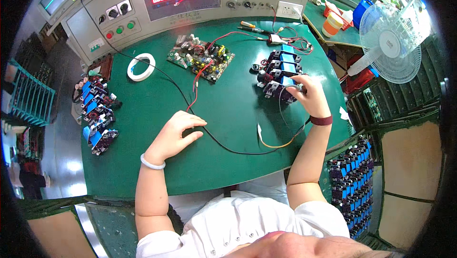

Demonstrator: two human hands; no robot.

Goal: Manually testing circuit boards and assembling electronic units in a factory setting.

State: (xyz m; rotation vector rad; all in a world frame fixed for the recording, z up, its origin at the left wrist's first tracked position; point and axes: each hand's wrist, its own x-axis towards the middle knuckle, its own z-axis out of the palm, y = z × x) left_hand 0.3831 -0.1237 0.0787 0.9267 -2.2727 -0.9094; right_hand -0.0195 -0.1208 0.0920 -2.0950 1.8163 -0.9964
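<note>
In our right hand [312, 97], fingers pinch a grey lead end [298, 88], presumably for fine control, at the blue-topped modules [288, 67] on the counter [228, 172]; our left hand [175, 133] (seemingly empty), fingers loosely spread, is beside the black cable [229, 149].

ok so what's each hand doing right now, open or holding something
Left hand: partly open, apparently empty, by the black cable.
Right hand: closed on a grey probe.
</note>
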